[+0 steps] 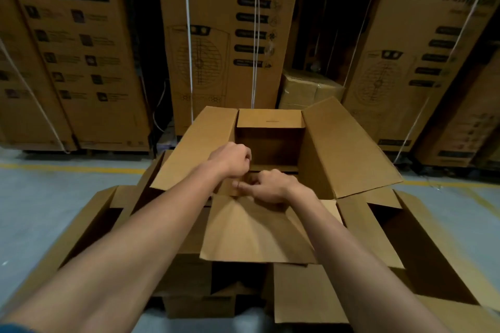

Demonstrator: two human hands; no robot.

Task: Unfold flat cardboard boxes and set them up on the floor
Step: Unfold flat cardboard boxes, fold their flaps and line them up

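An unfolded brown cardboard box [343, 149] stands open in front of me, its long side flaps spread outward and its far flap upright. My left hand [232, 158] is curled over the box's near rim at the left. My right hand [266, 186] grips the top edge of the near flap [249, 230], fingers curled round it, and that flap hangs toward me. The inside of the box is dark.
More open cardboard boxes [422, 254] lie around and under this one, nearer to me. Tall strapped appliance cartons [227, 35] line the back. A smaller carton [305, 89] sits between them. The grey floor [40, 197] carries a yellow line [70, 169].
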